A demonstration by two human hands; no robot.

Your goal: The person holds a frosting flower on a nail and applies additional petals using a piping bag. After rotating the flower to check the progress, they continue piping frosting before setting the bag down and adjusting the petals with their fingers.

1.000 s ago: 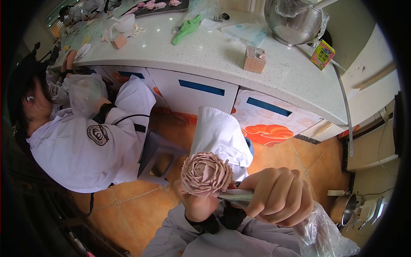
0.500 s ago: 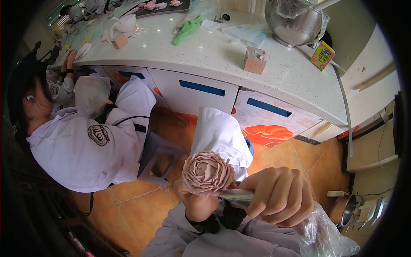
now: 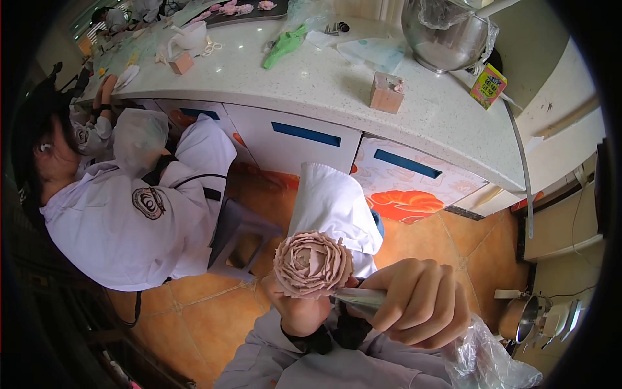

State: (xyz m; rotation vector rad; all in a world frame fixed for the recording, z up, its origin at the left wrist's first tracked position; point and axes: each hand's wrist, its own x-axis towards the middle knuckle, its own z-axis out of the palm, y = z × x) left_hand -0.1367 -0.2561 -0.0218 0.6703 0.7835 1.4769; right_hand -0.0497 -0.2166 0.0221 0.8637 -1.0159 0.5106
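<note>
Okay, the mauve flower (image 3: 312, 264), ringed with petals and apparently well built up, sits above the left hand (image 3: 302, 316) (grip mostly hidden, can't tell). The right hand (image 3: 421, 301) clenches the piping bag (image 3: 487, 360), no opening; its metal tip (image 3: 360, 299) meets or nearly meets the flower's lower edge.

head view: worn on head | faces forward and down | hands near, counter (image 3: 291, 78) farther
</note>
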